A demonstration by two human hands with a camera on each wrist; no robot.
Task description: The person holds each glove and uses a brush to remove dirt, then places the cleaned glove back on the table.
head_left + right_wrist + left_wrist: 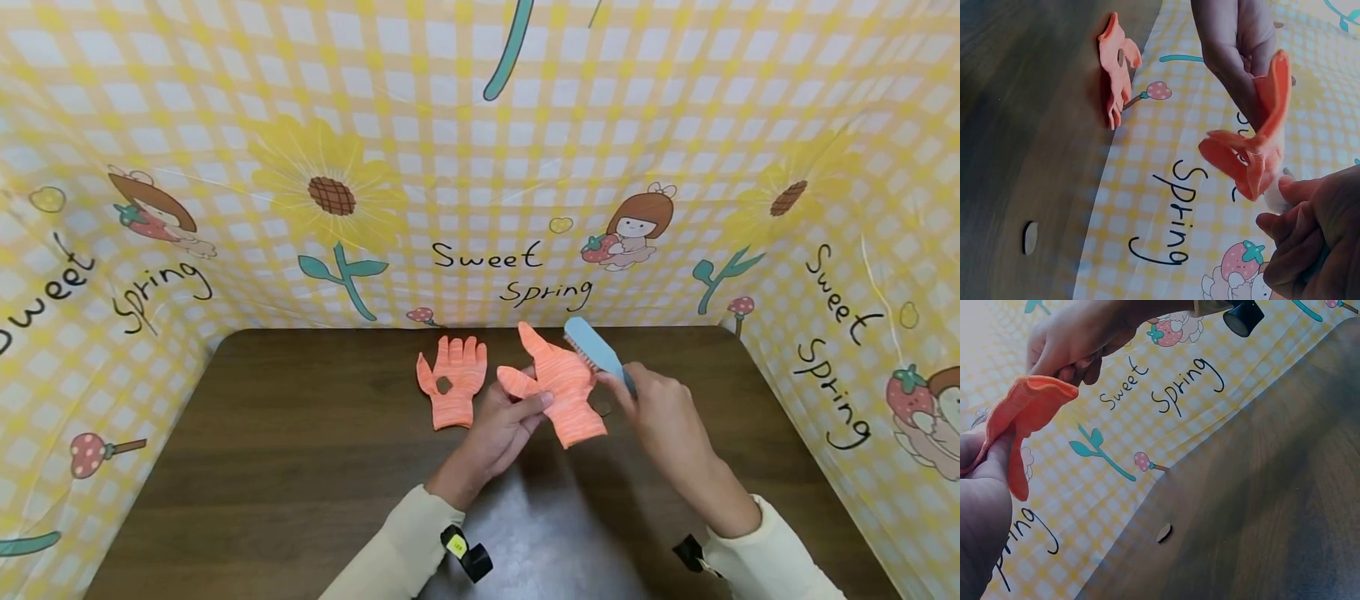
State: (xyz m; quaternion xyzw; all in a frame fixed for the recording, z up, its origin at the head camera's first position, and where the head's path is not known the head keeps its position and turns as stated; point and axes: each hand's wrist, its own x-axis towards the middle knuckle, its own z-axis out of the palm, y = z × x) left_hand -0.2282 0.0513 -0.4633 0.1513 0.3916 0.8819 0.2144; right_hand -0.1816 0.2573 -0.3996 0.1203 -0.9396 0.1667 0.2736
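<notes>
A brown table [300, 467] bears one glove [459, 380] — yellow-checked cloth [450, 167] behind.

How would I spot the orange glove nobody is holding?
Look along the far edge of the wooden table, by the checked cloth. The orange glove lies there, fingers toward the cloth, just left of the raised glove in the left hand. Unlike that one, it rests on the wood and shows a brown spot beside its thumb.
</notes>
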